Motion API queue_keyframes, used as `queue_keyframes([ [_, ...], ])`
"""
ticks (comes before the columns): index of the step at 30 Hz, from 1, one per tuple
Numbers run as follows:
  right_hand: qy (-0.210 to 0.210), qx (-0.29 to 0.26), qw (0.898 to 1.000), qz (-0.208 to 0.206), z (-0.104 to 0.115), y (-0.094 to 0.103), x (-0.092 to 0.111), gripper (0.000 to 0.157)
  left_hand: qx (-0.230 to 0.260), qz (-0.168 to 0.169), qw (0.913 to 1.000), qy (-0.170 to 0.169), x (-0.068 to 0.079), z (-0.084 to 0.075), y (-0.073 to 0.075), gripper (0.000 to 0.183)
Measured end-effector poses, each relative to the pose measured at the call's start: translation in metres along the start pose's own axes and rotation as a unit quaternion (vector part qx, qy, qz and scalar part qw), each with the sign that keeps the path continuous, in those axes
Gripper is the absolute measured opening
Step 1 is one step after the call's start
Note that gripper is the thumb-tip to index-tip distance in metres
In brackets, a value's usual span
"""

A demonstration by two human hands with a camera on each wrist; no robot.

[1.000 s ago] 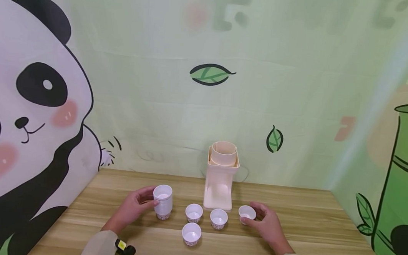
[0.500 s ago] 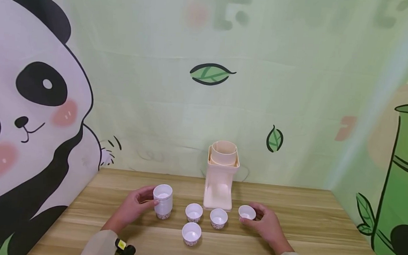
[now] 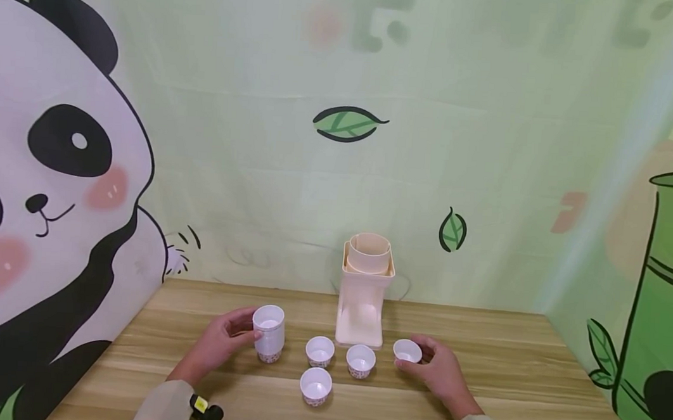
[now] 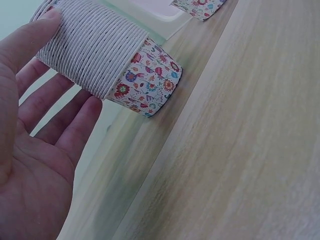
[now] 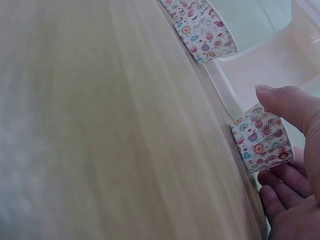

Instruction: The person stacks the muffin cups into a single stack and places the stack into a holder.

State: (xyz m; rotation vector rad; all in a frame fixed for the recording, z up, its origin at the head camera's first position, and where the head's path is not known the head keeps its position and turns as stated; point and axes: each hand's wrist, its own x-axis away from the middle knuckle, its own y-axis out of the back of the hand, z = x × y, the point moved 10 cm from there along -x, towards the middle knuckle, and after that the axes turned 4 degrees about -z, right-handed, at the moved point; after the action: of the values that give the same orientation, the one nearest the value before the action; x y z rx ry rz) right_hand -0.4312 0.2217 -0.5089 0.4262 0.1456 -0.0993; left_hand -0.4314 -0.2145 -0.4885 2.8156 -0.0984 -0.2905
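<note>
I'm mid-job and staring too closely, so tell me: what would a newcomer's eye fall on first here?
Probably the huge printed panda filling the left side of the backdrop in the head view. Next might come the pale pink stand toward the back middle of the wooden table. Then the tall stack of cups in the left hand, opposite the single floral cup in the right hand.

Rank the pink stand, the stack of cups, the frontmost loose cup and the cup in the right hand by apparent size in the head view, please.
1. Pink stand
2. Stack of cups
Unranked: the frontmost loose cup and the held cup in the right hand; they look alike, and unequal nearness makes it unsure.
</note>
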Motion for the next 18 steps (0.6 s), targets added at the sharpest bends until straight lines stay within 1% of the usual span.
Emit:
queue_keyframes([
  [5, -0.003, 0.005, 1.000, -0.002, 0.0002, -0.0003, -0.0003, 0.065, 0.006, 0.002, 1.0000, 0.000, 0.0004, -0.0001, 0.0000, 0.058],
  [11, -0.004, 0.010, 1.000, -0.012, -0.0008, 0.0004, -0.0004, 0.063, 0.001, -0.001, 1.0000, 0.000, 0.0004, -0.0009, -0.0004, 0.057],
  [12, -0.003, 0.011, 1.000, -0.014, -0.0006, 0.0008, -0.0002, 0.063, -0.003, 0.002, 1.0000, -0.005, 0.0005, -0.0020, -0.0010, 0.057],
  [18, -0.003, 0.018, 1.000, -0.017, 0.0051, 0.0006, 0.0023, 0.062, -0.005, -0.002, 1.0000, -0.001, 0.0009, -0.0036, -0.0009, 0.056],
])
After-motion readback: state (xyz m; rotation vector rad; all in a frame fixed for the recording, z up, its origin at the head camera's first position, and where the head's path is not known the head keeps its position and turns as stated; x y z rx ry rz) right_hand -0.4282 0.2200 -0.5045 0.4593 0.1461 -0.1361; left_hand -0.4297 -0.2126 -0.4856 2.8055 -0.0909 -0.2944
